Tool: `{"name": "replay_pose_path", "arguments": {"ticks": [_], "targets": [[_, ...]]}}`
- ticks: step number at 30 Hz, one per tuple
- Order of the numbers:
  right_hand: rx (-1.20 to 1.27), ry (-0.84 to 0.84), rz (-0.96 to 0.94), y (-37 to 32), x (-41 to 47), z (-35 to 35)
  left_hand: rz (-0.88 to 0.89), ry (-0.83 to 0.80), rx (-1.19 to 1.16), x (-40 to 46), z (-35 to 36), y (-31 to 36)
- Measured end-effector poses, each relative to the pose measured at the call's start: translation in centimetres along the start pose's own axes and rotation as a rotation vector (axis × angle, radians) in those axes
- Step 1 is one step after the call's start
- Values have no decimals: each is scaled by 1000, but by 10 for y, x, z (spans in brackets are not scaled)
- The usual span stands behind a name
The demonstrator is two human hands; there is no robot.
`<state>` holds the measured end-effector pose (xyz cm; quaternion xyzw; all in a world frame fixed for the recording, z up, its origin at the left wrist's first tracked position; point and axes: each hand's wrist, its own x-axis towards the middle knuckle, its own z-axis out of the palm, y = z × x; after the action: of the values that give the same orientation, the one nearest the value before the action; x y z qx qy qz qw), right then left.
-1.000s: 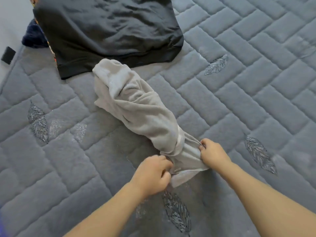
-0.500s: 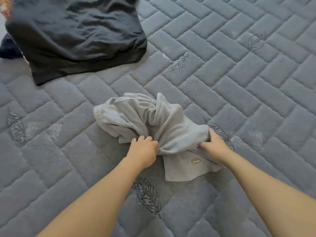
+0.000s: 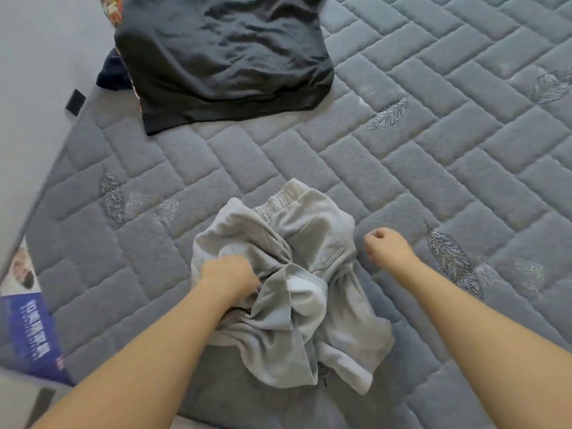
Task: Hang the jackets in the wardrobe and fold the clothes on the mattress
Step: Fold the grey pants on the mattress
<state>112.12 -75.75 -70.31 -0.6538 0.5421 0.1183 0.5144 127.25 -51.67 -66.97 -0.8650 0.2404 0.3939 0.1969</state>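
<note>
A crumpled light grey garment [image 3: 306, 274] with an elastic waistband lies bunched on the grey quilted mattress [image 3: 433, 168], close to its near edge. My left hand [image 3: 229, 275] grips a fold of the grey fabric on the garment's left side. My right hand [image 3: 385, 244] is curled into a loose fist just right of the garment, apart from it and holding nothing. A black garment [image 3: 223, 57] lies spread flat at the far left of the mattress.
A dark navy cloth [image 3: 113, 74] and a patterned orange fabric [image 3: 111, 4] peek out beside the black garment. A blue printed label [image 3: 28, 332] hangs on the mattress's left side. A pale wall runs along the left.
The grey garment has been gathered toward me into a bunched heap. My right hand has let go of it and moved off to the right. My left hand still holds the fabric.
</note>
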Motion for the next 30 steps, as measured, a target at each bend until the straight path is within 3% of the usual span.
{"name": "replay_pose_path", "arguments": {"ticks": [2, 3, 4, 6, 8, 10, 11, 13, 15, 16, 19, 21, 23, 25, 27, 30], "targets": [[-204, 99, -114, -5, 16, 6, 7, 530, -252, 14, -15, 7], [-213, 44, -132, -7, 23, 13, 9, 654, -325, 23, -17, 8], [-184, -26, -134, -12, 26, 21, -19, 628, -417, 33, -17, 4], [-134, -122, -168, -28, 31, 41, -132, 343, -585, 50, -8, -8], [-79, -155, -155, -42, 39, 56, -185, 163, -510, 64, 8, -23], [-32, -264, -8, -63, 45, 59, -81, 178, -354, 75, 14, -30], [-28, -363, 61, -74, 46, 58, -37, 241, -397, 78, 10, -33], [-32, -473, 119, -94, 44, 54, 15, 366, -842, 84, -8, -40], [-114, -427, 60, -103, 46, 52, 38, 294, -1142, 92, -23, -48], [-145, -388, 5, -105, 43, 50, 69, 209, -1076, 96, -25, -51], [-4, -388, -84, -101, 26, 37, 139, -23, -302, 103, -19, -56], [42, -401, -10, -88, 9, 25, 268, 46, -51, 93, -16, -51], [15, -491, 166, -75, -10, 14, 519, 226, 50, 72, -16, -43], [-12, -608, 268, -66, -26, 3, 703, 257, -8, 43, -18, -34], [-15, -674, 257, -66, -39, -7, 729, 204, -28, 12, -16, -29], [4, -657, 86, -76, -57, -28, 681, 102, 115, -20, -14, -36]]}}
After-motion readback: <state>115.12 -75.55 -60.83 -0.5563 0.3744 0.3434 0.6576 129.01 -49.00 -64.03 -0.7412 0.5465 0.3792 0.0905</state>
